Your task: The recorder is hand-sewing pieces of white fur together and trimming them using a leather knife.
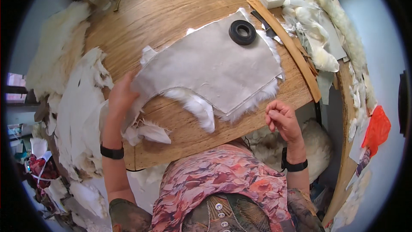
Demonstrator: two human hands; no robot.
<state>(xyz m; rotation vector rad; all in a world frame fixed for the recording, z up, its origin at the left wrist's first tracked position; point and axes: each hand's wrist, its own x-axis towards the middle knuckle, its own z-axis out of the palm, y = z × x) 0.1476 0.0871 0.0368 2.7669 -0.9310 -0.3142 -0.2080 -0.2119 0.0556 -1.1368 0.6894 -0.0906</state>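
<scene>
1. Spanning the view: a wooden desk.
2. Pelt: mid-desk, grey side up, with furry white edges.
3. Wooden strip: right of the pelt.
4. Left hand: at the pelt's left end; whether its grip holds it, one cannot tell.
5. Right hand: grip curled closed, by the desk's front edge, just beside the pelt.
6. Black roll: flat on the pelt.

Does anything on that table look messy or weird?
A white furry strip sticks out from under the flat, pale grey panel, past its curved near edge, so the outline looks uneven. Over on the left, the large off-white hide has a ragged, torn-looking edge. Nothing looks spilled.
</scene>
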